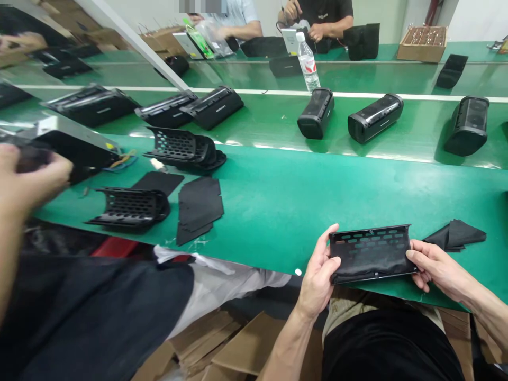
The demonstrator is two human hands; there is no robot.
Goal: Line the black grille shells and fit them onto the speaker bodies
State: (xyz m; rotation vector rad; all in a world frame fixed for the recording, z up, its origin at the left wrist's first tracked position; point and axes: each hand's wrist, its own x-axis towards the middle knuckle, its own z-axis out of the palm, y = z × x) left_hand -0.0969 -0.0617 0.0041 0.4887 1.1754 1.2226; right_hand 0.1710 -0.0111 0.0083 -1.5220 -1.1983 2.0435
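My left hand [319, 270] and my right hand [434, 266] hold a black perforated grille panel [371, 253] by its two short ends, just above the near edge of the green table [286, 206]. Black fabric lies inside the panel's curve. A folded piece of black cloth [456, 234] rests on the table right of my right hand.
A co-worker's hand [27, 177] at the left holds a black part. Near it lie grille shells [130, 208], another stack of shells [184, 148] and cut fabric sheets [198, 206]. Black speakers [375, 117] and a water bottle [308, 61] sit on the conveyor; people work beyond.
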